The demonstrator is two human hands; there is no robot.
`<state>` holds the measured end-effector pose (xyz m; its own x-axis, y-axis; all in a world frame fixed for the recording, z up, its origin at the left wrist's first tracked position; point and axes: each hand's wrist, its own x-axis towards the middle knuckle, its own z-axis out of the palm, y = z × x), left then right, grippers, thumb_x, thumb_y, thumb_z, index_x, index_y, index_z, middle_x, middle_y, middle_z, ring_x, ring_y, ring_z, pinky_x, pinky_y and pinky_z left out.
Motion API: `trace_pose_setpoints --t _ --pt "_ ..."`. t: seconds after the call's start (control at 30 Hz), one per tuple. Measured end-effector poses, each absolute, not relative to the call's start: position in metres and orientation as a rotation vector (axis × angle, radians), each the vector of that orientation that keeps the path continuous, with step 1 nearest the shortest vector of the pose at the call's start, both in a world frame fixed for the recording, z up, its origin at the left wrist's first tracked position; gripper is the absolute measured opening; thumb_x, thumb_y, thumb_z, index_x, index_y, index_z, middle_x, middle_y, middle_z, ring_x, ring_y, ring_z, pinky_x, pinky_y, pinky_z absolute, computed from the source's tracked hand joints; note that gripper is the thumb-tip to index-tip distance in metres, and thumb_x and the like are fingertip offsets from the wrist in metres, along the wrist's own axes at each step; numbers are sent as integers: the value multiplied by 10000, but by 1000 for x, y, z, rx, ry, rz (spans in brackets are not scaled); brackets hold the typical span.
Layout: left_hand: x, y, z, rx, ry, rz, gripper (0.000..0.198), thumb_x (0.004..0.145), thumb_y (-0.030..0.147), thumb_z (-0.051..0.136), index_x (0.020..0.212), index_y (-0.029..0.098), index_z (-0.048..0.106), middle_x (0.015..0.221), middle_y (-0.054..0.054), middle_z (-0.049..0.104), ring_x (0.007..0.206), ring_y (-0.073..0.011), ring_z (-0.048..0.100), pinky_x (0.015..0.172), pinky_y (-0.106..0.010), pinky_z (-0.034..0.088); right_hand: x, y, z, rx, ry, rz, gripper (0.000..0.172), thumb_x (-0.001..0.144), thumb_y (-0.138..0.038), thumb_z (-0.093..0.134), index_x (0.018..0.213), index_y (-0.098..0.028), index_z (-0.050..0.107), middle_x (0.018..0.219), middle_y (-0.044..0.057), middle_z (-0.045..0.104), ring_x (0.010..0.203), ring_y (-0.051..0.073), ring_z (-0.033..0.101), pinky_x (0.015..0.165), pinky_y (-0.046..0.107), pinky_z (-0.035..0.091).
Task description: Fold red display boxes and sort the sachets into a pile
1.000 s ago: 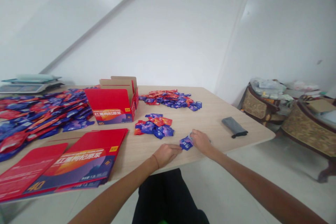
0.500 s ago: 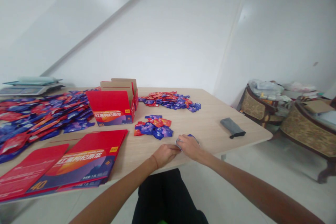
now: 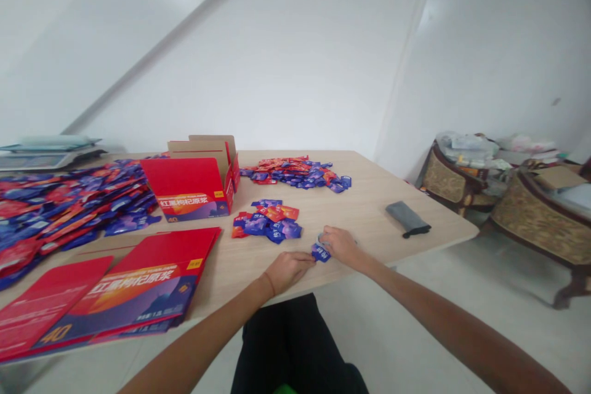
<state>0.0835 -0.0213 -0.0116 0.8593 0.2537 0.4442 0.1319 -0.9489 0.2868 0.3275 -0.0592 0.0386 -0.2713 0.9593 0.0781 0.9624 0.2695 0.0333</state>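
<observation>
At the table's front edge, a purple sachet (image 3: 321, 253) with white lettering lies between my two hands. My left hand (image 3: 290, 269) is closed, its fingertips pinching the sachet's left edge. My right hand (image 3: 340, 246) is curled over the sachet's right side and covers part of it. A bit of something pale grey (image 3: 320, 238) shows at the right fingertips, too small to name. Just beyond my hands is a small heap of red and purple sachets (image 3: 268, 221).
Behind the small heap lies a larger sachet pile (image 3: 295, 172). Open red cartons (image 3: 189, 188) stand left of it, with flattened cartons (image 3: 138, 289) in front. A big sachet heap (image 3: 74, 203) fills the left. A grey pouch-like item (image 3: 407, 219) lies right; loaded armchairs (image 3: 447, 178) stand beyond.
My right hand has shifted slightly up and right, uncovering the sachet's purple printed face. My left hand stays at its left edge. The view has moved slightly.
</observation>
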Motion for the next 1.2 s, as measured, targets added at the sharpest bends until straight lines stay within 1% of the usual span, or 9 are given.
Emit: trace_pose_setpoints --t 0.3,0.4,0.6,0.7,0.8,0.87,0.97,1.13,1.2 --pt "82 -20 -9 2817 286 700 362 1085 233 420 1287 204 720 1307 -62 724 1202 -179 689 1079 -301 533 372 -52 27 -2087 -2288 -241 295 999 -149 446 1040 -190 735 1144 101 663 1046 196 599 851 268 406" --pt "81 -21 -10 2845 295 697 360 1087 232 419 1289 200 715 1303 -65 725 1204 -175 688 1079 -299 536 386 -50 29 -2069 -2243 -262 294 993 -143 457 1066 -212 734 1143 85 664 1061 191 595 846 258 401" --pt "82 -20 -11 3002 337 668 344 1094 241 417 1260 192 714 1290 -71 729 1186 -183 697 1060 -315 556 436 -54 32 -2221 -1788 -257 290 1007 -213 478 1120 -248 743 1085 58 669 963 169 622 779 249 378" --pt "88 -19 3 3133 300 527 313 1081 215 442 1228 189 718 1265 -85 736 1151 -214 709 1031 -364 573 460 -62 22 -2274 -1705 -214 289 1008 -232 491 1159 -234 737 1099 72 669 977 175 619 789 252 378" --pt "109 -20 34 3182 294 371 298 1041 144 482 1235 195 703 1290 -90 719 1190 -231 682 1065 -399 541 470 -68 10 -2266 -1701 -210 296 1017 -228 481 1198 -233 715 1144 80 650 1005 177 611 811 254 379" --pt "134 -23 54 3165 423 320 335 1010 113 490 1272 201 679 1332 -86 694 1216 -233 662 1069 -389 530 471 -70 6 -2262 -1706 -215 292 1019 -223 476 1204 -236 702 1175 83 632 1012 179 607 808 257 379" --pt "180 -29 69 3126 683 223 335 1008 161 481 1298 181 648 1353 -111 672 1209 -248 657 1053 -397 537 469 -70 6 -2265 -1703 -206 297 1024 -225 463 1221 -242 685 1201 84 614 1008 183 606 785 262 380" --pt "231 -39 47 3096 836 103 277 998 217 499 1162 100 689 1220 -186 713 1158 -305 675 994 -438 563 471 -70 9 -2239 -1726 -199 300 1008 -206 489 1249 -235 666 1224 92 605 1052 197 593 811 270 385" --pt "237 -41 34 3087 844 111 299 1000 208 483 1176 72 683 1247 -216 699 1184 -321 664 1011 -455 549 472 -69 8 -2249 -1736 -190 294 1007 -204 487 1236 -231 668 1222 98 606 1059 205 589 811 274 389"
